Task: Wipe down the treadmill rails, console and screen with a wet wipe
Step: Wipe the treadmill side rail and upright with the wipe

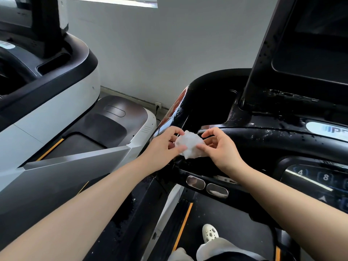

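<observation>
Two hands hold one wet wipe (pixel 190 146) between them. The left hand (pixel 165 147) pinches the wipe's left side with its thumb and fingers. The right hand (pixel 219 147) pinches the right side with its thumb and fingers too. The wipe is white and all bunched up into a ball. It sits in the air just above the black console (pixel 263 136) of one treadmill, near its left corner.

The console is shiny and has many little water drops on it. One big dark screen (pixel 310 49) stands up at the back on the right. Below the hands are two small silver oval pads (pixel 207 186) side by side on a black bar. To the right is one button panel (pixel 318 178) where the numbers 4 and 8 show. One black side rail (pixel 131 213) runs down under the left arm, wet with drops.

Down low, one white shoe (pixel 210 232) stands on the black belt (pixel 226 223), which has orange lines along its edges.

On the left is a second treadmill (pixel 56 110), white and black, next to a grey wall (pixel 169 44).
</observation>
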The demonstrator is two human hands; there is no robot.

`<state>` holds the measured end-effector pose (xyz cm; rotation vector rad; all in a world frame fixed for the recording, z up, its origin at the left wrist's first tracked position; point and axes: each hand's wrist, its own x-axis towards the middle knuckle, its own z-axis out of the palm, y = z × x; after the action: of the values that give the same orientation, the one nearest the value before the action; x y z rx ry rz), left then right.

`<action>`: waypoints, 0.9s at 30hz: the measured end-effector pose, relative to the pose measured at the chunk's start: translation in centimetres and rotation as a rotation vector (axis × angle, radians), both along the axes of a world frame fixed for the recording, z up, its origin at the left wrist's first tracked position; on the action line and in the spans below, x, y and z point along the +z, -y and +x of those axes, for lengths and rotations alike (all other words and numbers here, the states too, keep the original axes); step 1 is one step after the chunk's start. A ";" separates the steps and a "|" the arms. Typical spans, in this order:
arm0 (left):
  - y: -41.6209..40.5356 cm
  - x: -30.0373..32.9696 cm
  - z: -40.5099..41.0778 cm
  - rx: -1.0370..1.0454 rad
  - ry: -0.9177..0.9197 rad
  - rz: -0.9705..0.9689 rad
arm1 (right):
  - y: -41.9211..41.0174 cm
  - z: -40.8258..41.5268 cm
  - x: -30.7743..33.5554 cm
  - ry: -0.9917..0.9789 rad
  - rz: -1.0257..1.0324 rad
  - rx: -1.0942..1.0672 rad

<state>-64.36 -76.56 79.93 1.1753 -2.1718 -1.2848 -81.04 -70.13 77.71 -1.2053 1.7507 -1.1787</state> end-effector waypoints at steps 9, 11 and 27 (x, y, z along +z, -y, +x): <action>1.0 -0.2 -0.6 0.109 0.023 -0.070 | 0.0 -1.0 0.8 0.004 -0.083 0.067; 1.2 -0.3 -0.9 0.149 -0.011 0.015 | -0.2 -0.9 0.9 -0.126 -0.139 0.176; 1.4 -0.3 -0.9 -0.095 0.318 -0.404 | 1.5 -1.9 2.5 -0.109 -0.179 0.102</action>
<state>-65.23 -77.97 79.60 1.1764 -2.5821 -0.6698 -82.97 -71.64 80.24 -1.4714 1.6675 -1.2502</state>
